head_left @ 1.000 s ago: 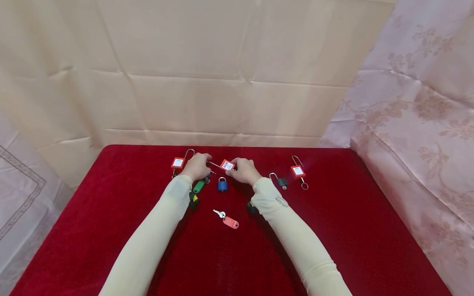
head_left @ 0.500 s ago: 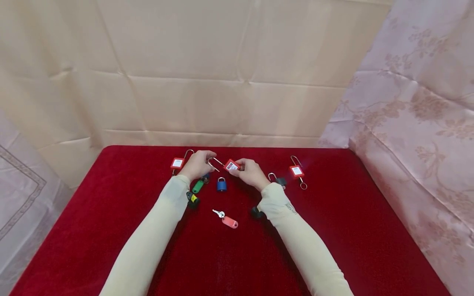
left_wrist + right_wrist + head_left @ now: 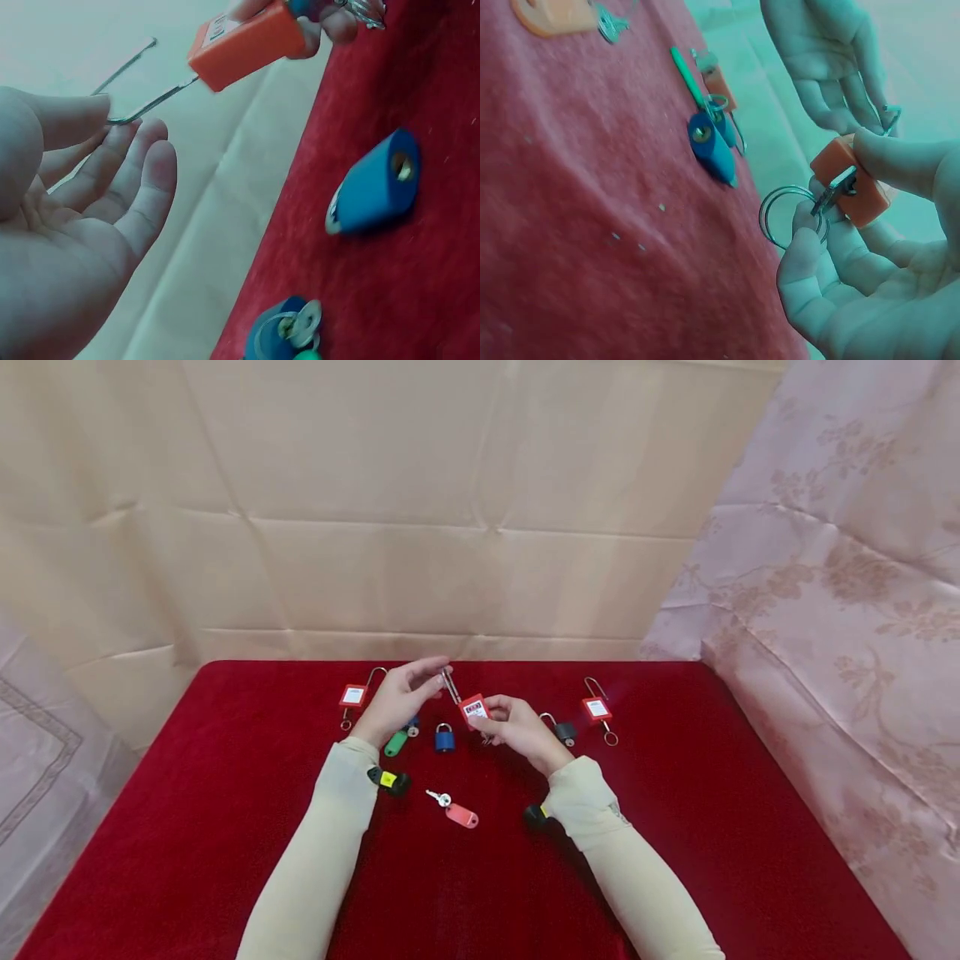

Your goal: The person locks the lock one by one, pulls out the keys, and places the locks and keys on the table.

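A red padlock [image 3: 474, 708] with a long steel shackle [image 3: 451, 683] hangs in the air between my hands, above the red table [image 3: 225, 827]. My right hand [image 3: 491, 710] grips its body [image 3: 851, 187]; a key [image 3: 832, 191] sits in its underside and a key ring [image 3: 791, 217] dangles from the key. My left hand [image 3: 438, 675] is spread, and its thumb and forefinger tips pinch the bend of the shackle [image 3: 112, 120]. Just below the hands a blue padlock [image 3: 445, 739] lies on the cloth.
Near the left hand lie a green key tag [image 3: 395, 743], a blue key tag [image 3: 281, 334] and another red padlock [image 3: 352, 695]. A grey padlock [image 3: 562, 729] and a third red one [image 3: 597, 707] lie to the right. A red-tagged key [image 3: 457, 814] lies nearer me.
Both hands have lifted the red padlock off the cloth and drawn it towards me. It has turned from lying flat to slanting, shackle up. The left hand's fingers have spread.
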`<state>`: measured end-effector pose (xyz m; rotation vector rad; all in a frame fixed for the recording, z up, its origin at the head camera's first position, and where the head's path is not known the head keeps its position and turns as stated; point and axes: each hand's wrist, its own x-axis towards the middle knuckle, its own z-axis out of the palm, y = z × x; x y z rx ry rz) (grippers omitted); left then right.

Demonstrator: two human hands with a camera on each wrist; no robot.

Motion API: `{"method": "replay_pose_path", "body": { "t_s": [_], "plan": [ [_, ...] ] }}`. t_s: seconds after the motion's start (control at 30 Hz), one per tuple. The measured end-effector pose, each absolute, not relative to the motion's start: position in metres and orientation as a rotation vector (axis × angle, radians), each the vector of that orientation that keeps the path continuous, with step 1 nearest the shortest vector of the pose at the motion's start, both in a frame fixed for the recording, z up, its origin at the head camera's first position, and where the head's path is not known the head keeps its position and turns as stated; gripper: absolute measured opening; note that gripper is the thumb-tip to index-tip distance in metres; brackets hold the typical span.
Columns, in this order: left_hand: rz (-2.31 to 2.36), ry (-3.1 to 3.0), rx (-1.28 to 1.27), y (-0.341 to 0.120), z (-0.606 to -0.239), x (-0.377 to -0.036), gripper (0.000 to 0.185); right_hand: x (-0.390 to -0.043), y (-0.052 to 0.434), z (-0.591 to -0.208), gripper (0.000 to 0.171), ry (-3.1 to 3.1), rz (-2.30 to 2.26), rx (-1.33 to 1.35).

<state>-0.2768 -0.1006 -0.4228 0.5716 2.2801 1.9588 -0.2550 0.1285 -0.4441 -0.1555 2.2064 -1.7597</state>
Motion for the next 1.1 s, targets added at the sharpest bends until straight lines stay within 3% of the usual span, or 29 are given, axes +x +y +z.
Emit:
{"method": "replay_pose_path", "body": {
  "t_s": [0.7, 1.1],
  "plan": [
    [1.985, 2.356, 0.571, -0.081, -0.422, -0.26, 0.028, -0.232, 0.124, -0.444, 0.032, 2.116, -1.855, -0.224],
    [1.982, 2.342, 0.553, -0.077, -0.425, -0.259, 0.036, -0.231, 0.125, -0.442, 0.034, 2.025, -1.965, -0.141]
  ]
}}
